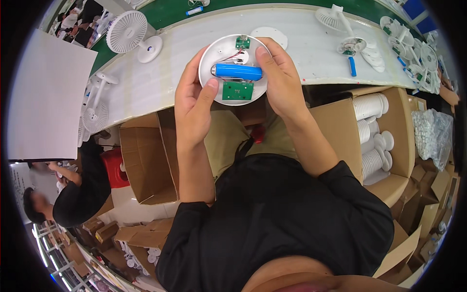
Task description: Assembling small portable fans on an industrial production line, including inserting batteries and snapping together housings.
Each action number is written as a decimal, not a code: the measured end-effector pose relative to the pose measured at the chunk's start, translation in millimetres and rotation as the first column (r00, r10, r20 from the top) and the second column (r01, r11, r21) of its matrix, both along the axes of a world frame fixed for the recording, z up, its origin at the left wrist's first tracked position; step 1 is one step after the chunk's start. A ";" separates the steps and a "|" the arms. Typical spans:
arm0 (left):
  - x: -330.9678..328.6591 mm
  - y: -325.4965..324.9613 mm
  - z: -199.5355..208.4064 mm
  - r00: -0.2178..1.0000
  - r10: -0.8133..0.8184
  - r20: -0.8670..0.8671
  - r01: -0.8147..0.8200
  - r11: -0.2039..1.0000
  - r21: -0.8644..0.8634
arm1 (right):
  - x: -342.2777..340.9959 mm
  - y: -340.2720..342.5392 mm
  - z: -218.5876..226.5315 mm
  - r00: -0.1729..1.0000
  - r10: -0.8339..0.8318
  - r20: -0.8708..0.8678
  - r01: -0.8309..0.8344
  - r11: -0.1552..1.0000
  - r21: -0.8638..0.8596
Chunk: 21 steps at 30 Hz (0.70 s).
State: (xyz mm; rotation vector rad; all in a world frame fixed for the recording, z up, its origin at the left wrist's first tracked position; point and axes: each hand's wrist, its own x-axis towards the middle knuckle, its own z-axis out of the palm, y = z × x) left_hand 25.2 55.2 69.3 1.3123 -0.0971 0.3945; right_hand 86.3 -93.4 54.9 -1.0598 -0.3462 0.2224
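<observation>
Between both hands I hold a round white fan base (209, 53), its inner side facing up, over the near edge of the bench. Inside it lie a blue cylindrical battery (238, 72), a green circuit board (237, 91) below the battery and a smaller green board (242, 43) at the top, with thin wires. My left hand (193, 100) grips the left rim, thumb at the lower left edge beside the battery. My right hand (283, 78) wraps the right rim, its thumb pressed inside near the battery's right end. The fingers underneath are hidden.
A white round plate (270, 37) lies behind the base on the white bench (170, 48). An assembled fan (127, 33) stands left; an opened fan (348, 39) with a blue battery (352, 66) lies right. Cardboard boxes (146, 160) flank me. A co-worker (80, 194) is at the left.
</observation>
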 end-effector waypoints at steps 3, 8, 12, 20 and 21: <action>-0.3 -0.1 11.2 0.997 0.017 -0.076 -0.011 0.996 0.084 | 0.1 -0.3 4.6 0.999 0.004 0.053 -0.003 1.000 -0.019; -3.2 2.2 11.6 0.989 0.051 -0.139 -0.033 0.992 0.125 | 5.9 -2.0 3.8 0.977 0.062 0.204 -0.042 0.994 -0.104; -6.4 7.3 6.9 0.991 0.027 -0.135 -0.013 0.995 0.102 | 9.1 -3.8 1.4 0.937 0.123 0.327 -0.056 0.976 -0.208; -28.5 24.0 -17.9 0.983 0.128 -0.131 -0.121 0.991 0.066 | 60.0 -33.3 -21.4 0.964 -0.070 0.255 0.187 0.861 -0.473; -27.2 24.4 -18.9 0.984 0.126 -0.128 -0.119 0.991 0.061 | 86.3 -44.3 -38.0 0.912 -0.180 0.369 0.383 0.695 -0.608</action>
